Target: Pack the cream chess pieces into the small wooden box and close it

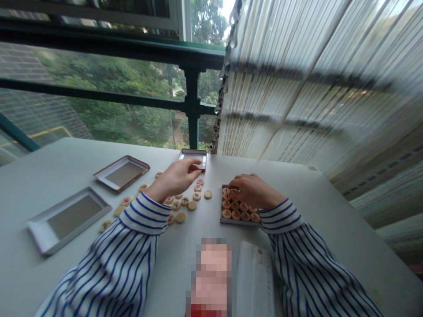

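Round wooden chess pieces (pixel 185 201) with red and dark characters lie scattered on the grey table (pixel 59 167). My left hand (pixel 176 177) hovers over them with its fingers curled toward a small box tray (pixel 193 155) at the far edge; whether it holds a piece is hidden. A flat box (pixel 238 210) to the right holds several pieces in rows. My right hand (pixel 250 190) rests on that box's far end with fingers bent down on the pieces.
Two empty box lids lie at the left, one nearer (pixel 68 219) and one farther (pixel 122 172). A clear plastic sheet (pixel 255 277) lies near me. A railing and window are behind the table, with a curtain (pixel 313 88) at the right.
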### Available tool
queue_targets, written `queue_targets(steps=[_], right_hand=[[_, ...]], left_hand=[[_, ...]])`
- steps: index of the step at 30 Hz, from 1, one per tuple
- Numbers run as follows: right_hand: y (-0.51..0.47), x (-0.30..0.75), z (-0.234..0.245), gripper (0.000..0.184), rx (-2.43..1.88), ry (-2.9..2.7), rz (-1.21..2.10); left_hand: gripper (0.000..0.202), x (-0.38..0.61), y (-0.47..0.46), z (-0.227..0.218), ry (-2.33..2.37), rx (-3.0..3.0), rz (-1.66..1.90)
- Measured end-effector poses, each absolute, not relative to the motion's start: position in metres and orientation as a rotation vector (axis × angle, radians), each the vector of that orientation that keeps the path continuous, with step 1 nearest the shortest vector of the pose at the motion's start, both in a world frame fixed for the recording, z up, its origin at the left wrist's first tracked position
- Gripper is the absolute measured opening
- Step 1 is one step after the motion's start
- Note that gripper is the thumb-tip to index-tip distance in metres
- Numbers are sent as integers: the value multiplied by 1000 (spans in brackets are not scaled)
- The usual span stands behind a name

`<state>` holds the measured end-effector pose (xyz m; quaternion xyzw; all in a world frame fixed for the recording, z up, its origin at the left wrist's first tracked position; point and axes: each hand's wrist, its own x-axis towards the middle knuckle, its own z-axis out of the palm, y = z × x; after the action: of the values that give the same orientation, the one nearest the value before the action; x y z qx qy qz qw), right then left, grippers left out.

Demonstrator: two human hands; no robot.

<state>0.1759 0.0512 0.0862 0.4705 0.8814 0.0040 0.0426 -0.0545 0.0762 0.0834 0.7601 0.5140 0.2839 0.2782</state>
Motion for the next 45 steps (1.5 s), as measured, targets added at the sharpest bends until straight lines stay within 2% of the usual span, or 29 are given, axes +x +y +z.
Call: queue_targets(steps=[12,19,25,32,45], right_hand=[[45,173,95,25,1556,2843,162],[42,169,98,24,1651,2929,222],[38,162,97,23,1723,2974,259],[32,150,95,24,1662,3023,239],[27,101,97,24,1392,3103,67]], left_hand=[[34,-71,62,108,1449,2107,934],[35,-82,44,109,1592,2116,915],[34,-113,31,84,1797,1990,1098],[36,-142,21,52,1824,1868,1107],[24,-157,19,40,1918,2041,972]])
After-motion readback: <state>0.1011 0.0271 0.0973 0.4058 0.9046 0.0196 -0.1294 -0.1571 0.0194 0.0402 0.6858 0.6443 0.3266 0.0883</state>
